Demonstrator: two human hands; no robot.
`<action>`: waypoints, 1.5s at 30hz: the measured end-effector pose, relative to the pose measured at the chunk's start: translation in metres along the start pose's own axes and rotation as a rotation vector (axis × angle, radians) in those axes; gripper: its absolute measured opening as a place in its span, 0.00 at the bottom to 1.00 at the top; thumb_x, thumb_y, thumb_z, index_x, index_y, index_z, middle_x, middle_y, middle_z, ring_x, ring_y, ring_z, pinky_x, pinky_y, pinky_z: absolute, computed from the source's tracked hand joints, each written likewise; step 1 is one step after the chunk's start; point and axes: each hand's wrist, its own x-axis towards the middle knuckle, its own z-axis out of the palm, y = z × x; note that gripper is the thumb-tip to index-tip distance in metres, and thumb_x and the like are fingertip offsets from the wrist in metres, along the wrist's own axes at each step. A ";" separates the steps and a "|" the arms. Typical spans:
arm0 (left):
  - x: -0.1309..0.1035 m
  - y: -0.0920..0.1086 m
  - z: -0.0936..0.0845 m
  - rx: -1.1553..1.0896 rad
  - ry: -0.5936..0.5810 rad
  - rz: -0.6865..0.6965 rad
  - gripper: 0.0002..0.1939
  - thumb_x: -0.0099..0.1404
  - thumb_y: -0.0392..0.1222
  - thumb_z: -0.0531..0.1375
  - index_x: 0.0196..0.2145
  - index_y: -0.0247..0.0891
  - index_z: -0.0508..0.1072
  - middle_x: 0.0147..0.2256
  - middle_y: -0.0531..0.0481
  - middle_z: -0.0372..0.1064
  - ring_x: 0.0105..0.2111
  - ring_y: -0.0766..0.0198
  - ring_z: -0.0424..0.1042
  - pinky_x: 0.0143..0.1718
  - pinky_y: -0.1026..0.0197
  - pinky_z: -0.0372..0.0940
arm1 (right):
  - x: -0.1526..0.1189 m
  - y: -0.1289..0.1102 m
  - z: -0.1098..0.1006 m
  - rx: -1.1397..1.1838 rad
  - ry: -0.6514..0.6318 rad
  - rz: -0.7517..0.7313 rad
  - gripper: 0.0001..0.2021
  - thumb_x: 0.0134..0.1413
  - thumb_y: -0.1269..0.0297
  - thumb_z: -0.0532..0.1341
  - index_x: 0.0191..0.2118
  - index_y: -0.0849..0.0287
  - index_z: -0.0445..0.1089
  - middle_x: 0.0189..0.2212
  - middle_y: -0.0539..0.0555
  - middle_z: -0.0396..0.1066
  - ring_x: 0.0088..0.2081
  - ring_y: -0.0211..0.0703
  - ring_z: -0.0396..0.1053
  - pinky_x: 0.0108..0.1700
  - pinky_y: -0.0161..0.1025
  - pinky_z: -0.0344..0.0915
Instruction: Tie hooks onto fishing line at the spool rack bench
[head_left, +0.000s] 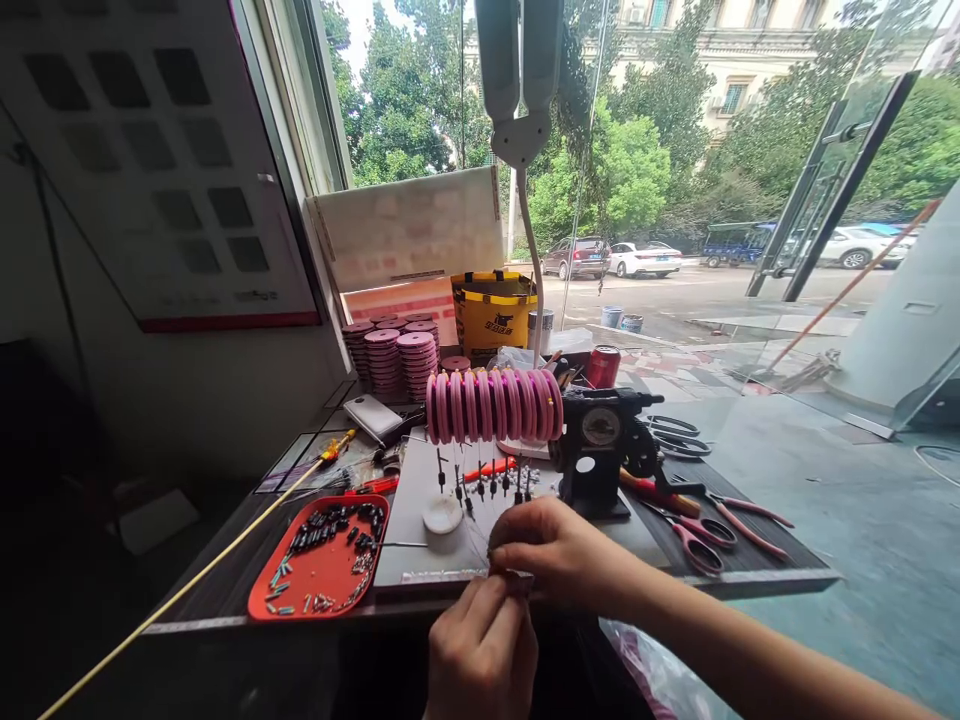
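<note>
My right hand [538, 545] is closed in a pinch where a thin line comes down to its fingertips. Just below, my left hand [484, 640] is closed with its fingers curled, almost touching the right; what it holds is hidden. Behind them a row of pink spools [491, 406] sits on the shaft of a black hand-cranked winder [600, 440]. Thin lines hang from the spools, with small black stem-like pieces [481, 488] on them. A round white disc [442, 515] lies on the pale board [409, 570], left of my hands.
A red tray [259, 600] of small black and metal parts stands at left, near a long yellow rod [202, 570]. Scissors [701, 550] and pliers [750, 525] lie at right. Stacked pink spools [382, 362], a yellow bucket [491, 315] and a red can [603, 367] stand behind.
</note>
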 end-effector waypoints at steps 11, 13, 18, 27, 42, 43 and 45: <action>0.010 0.015 0.008 -1.437 -0.036 -1.576 0.06 0.38 0.29 0.66 0.17 0.33 0.72 0.20 0.51 0.71 0.14 0.79 0.53 0.12 0.76 0.43 | -0.064 0.062 -0.004 -1.184 0.440 -1.116 0.15 0.61 0.74 0.47 0.30 0.62 0.69 0.17 0.50 0.67 0.17 0.35 0.58 0.20 0.33 0.55; 0.012 0.016 0.009 -1.472 -0.052 -1.613 0.09 0.35 0.30 0.68 0.16 0.32 0.72 0.18 0.51 0.70 0.14 0.77 0.57 0.11 0.75 0.41 | -0.059 0.063 0.000 -1.205 0.482 -1.163 0.15 0.59 0.77 0.49 0.27 0.62 0.69 0.15 0.49 0.66 0.17 0.35 0.57 0.19 0.34 0.54; 0.016 0.019 0.010 -1.502 -0.109 -1.628 0.11 0.31 0.31 0.70 0.14 0.30 0.72 0.17 0.52 0.68 0.14 0.75 0.60 0.10 0.75 0.40 | -0.056 0.065 0.000 -1.152 0.478 -1.190 0.14 0.60 0.76 0.50 0.29 0.64 0.70 0.16 0.50 0.67 0.18 0.36 0.57 0.20 0.34 0.56; 0.014 0.019 0.005 -0.769 -0.161 -1.027 0.07 0.45 0.36 0.62 0.14 0.35 0.69 0.23 0.53 0.61 0.15 0.75 0.51 0.14 0.69 0.48 | -0.064 0.081 0.012 -0.700 0.376 -0.820 0.22 0.65 0.62 0.43 0.21 0.58 0.62 0.17 0.50 0.66 0.21 0.35 0.59 0.22 0.29 0.57; 0.014 -0.001 -0.012 0.418 0.072 0.163 0.11 0.59 0.25 0.52 0.25 0.34 0.69 0.24 0.45 0.67 0.23 0.63 0.71 0.24 0.66 0.66 | 0.024 -0.027 -0.001 -0.006 -0.059 -0.031 0.05 0.38 0.66 0.60 0.19 0.61 0.66 0.11 0.42 0.57 0.13 0.27 0.44 0.16 0.30 0.42; 0.015 0.001 -0.011 0.415 0.066 0.166 0.11 0.59 0.25 0.52 0.24 0.34 0.69 0.23 0.45 0.67 0.22 0.63 0.70 0.24 0.66 0.66 | 0.025 -0.024 0.000 -0.007 -0.063 -0.037 0.05 0.38 0.66 0.60 0.19 0.62 0.65 0.12 0.42 0.57 0.14 0.28 0.46 0.17 0.30 0.43; 0.015 0.004 -0.011 0.422 0.059 0.183 0.11 0.58 0.24 0.52 0.25 0.32 0.70 0.25 0.41 0.70 0.24 0.62 0.72 0.26 0.65 0.67 | 0.027 -0.021 0.003 -0.021 -0.075 -0.052 0.06 0.38 0.67 0.60 0.18 0.62 0.65 0.14 0.44 0.60 0.16 0.29 0.51 0.20 0.30 0.49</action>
